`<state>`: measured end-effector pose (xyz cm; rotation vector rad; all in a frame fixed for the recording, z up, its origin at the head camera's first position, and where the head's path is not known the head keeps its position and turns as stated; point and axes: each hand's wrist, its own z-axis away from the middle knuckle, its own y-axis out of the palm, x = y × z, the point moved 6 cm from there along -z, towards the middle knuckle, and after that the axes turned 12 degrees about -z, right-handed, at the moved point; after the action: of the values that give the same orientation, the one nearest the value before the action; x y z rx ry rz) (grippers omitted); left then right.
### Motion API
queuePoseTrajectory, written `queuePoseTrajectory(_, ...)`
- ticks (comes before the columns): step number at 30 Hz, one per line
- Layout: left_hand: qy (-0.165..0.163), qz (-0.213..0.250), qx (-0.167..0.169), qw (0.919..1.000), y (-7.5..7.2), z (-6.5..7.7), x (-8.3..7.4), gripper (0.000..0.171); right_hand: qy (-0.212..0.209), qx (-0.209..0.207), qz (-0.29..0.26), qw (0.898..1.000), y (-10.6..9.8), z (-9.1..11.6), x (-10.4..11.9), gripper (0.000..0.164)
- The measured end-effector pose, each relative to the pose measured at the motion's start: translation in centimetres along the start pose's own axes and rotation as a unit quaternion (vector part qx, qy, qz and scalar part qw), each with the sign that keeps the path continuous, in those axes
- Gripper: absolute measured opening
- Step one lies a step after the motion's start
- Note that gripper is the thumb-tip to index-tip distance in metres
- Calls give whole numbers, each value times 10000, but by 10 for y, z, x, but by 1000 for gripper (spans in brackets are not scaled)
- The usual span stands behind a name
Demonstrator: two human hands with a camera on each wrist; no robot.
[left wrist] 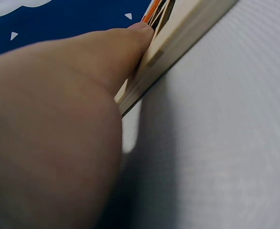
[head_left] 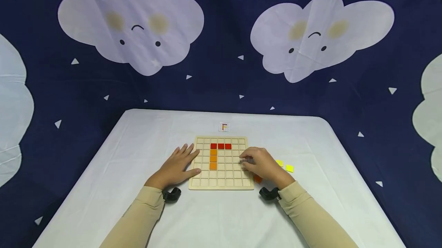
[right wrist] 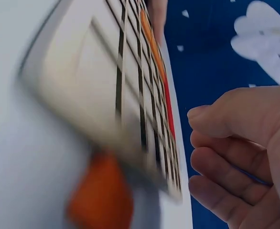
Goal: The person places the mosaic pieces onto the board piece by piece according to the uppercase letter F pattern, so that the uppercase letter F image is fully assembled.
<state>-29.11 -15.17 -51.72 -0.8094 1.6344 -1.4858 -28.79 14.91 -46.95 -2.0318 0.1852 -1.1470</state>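
Note:
A wooden grid board (head_left: 224,182) lies on the table. Three red tiles (head_left: 221,146) form a row near its top, and three orange tiles (head_left: 213,158) run down in a column from the leftmost red one. My left hand (head_left: 177,166) rests with spread fingers at the board's left edge, its thumb (left wrist: 125,47) on the rim. Over the right edge hovers my right hand (head_left: 262,161), its fingers (right wrist: 221,167) loosely bent and no tile showing between them. Beside the board's lower right, partly under that hand, is an orange piece (head_left: 257,179), blurred in the right wrist view.
Yellow tiles (head_left: 289,168) lie right of my right hand. A small card (head_left: 224,127) with a coloured grid pattern sits behind the board. The white table (head_left: 155,125) ends at a dark blue cloth (head_left: 221,87) with clouds. Each wrist wears a black device (head_left: 172,194).

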Motion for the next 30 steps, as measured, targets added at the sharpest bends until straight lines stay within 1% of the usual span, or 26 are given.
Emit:
queuePoseTrajectory(3, 2, 9, -39, 10000, 0, 1, 1, 86, 328, -127, -43, 9994, -14, 16, -12, 20)
queuePoseTrajectory(7, 19, 7, -98, 9999, -1, 0, 0, 86, 656, -218, -6, 9976, -25, 38, -23, 22)
queuePoseTrajectory(10, 36, 46, -118, 9999, -1, 0, -1, 86, 760, -207, 69, 9969, -29, 52, -26, 23)
queuePoseTrajectory(13, 30, 82, -105, 9999, -2, 1, -2, 86, 717, -183, 86, 9972, -29, 62, -25, 25)
queuePoseTrajectory(15, 5, 54, -78, 10000, -1, 0, -2, 86, 671, -183, -3, 9976, -28, 67, -23, 25)
queuePoseTrajectory(19, -26, 20, -113, 9999, -3, 0, -1, 86, 607, -157, -166, 9979, -23, 67, -16, 27)
queuePoseTrajectory(25, 55, 97, -143, 9998, -1, 1, -2, 85, 658, -31, -115, 9978, -14, 69, -12, 29)
queuePoseTrajectory(30, 20, 105, -106, 9999, -2, 3, -4, 85, 581, -31, -199, 9981, -11, 69, -9, 29)
